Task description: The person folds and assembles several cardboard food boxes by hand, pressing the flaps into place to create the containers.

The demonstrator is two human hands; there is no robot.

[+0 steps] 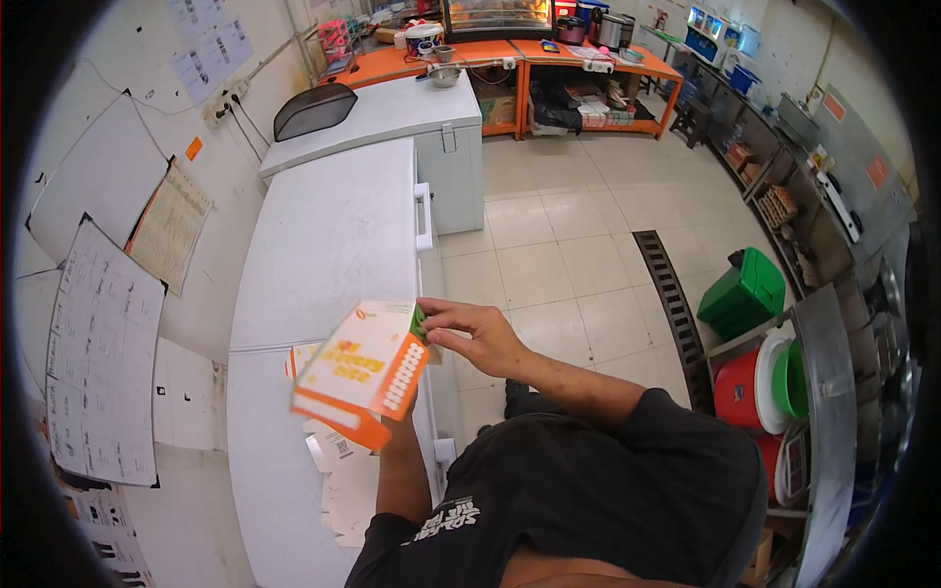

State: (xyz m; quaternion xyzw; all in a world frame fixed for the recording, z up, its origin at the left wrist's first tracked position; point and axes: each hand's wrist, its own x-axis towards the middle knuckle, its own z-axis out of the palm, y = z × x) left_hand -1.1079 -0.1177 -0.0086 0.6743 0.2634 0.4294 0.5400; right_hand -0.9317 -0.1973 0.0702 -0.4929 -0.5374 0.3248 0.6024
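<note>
I hold a white and orange cardboard box [361,370] up over the edge of a white chest freezer [323,245]. My right hand [469,333] pinches the box's upper right corner near a small green flap. My left hand [404,410] is mostly hidden behind the box and supports it from below. The box is tilted, its orange side facing right. Several flat unfolded boxes [338,470] lie stacked on the freezer lid beneath it.
A second white chest freezer [392,118] stands further back with a black mesh cover [314,110] on it. Orange tables [549,59] with appliances line the far wall. A green bin [747,292], red bucket [737,390] and floor drain [671,304] are to the right. Papers hang on the left wall.
</note>
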